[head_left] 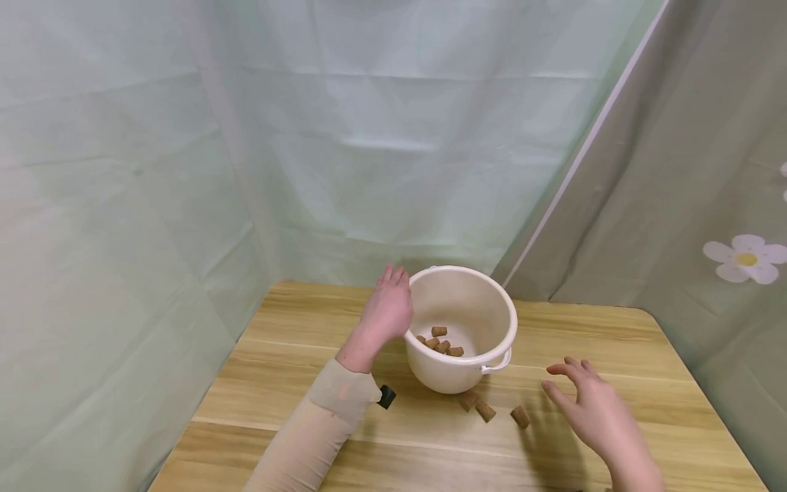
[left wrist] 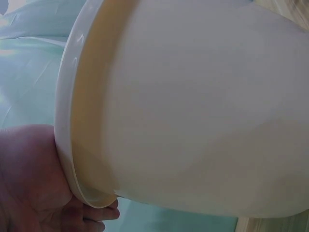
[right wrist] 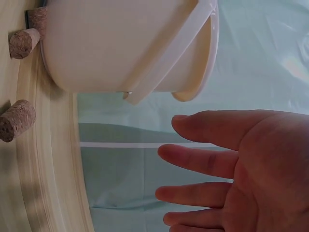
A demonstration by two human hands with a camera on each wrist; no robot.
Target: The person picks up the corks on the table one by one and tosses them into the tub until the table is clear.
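A cream bucket (head_left: 458, 365) stands on the table with its handle (head_left: 496, 363) hanging down on the right side. At its left rim, my left hand (head_left: 387, 307) grips the edge; the left wrist view shows the palm against the rim (left wrist: 65, 121) and fingertips (left wrist: 112, 212) bent beyond it. Several corks (head_left: 439, 331) lie on the bucket floor. Outside, by its front base, are two corks (head_left: 485, 411), and a third cork (head_left: 520, 417) lies farther right. My right hand (head_left: 587, 403) hovers to the right of that cork, fingers spread and holding nothing.
The wooden table (head_left: 430, 451) ends at a pale green curtain (head_left: 418, 171) behind and to the left. A grey curtain (head_left: 664, 171) with white flowers hangs on the right. A small black block (head_left: 386, 396) sits at the left cuff.
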